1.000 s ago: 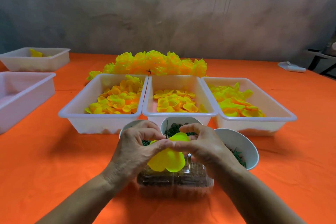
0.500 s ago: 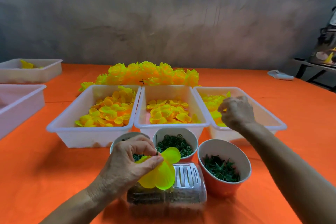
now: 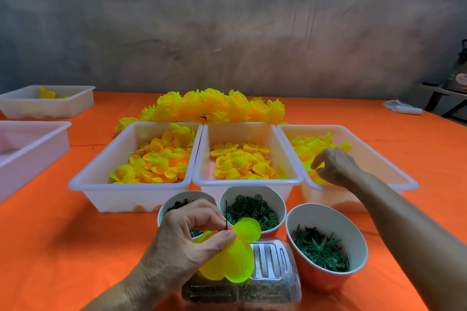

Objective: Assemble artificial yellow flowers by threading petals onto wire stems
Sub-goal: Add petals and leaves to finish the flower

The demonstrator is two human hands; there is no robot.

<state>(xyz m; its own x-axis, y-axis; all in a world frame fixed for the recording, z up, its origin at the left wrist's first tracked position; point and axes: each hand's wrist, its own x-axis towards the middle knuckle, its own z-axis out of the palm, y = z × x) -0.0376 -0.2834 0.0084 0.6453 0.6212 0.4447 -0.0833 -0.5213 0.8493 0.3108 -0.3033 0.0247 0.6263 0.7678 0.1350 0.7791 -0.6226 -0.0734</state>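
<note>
Pinching petals (image 3: 233, 257) on wire (image 3: 226, 214), left hand (image 3: 192, 242), right hand (image 3: 334, 168) pinching petal inside right tray (image 3: 394, 164).

Orange tablecloth (image 3: 63, 247), grey mottled wall (image 3: 227, 20), white cloth (image 3: 403, 108) at far right, dark stand (image 3: 444, 98) beyond

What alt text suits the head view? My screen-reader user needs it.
A left hand pinches a yellow petal piece on a thin wire stem, while the right hand picks among petals in the right-most white tray.
</note>
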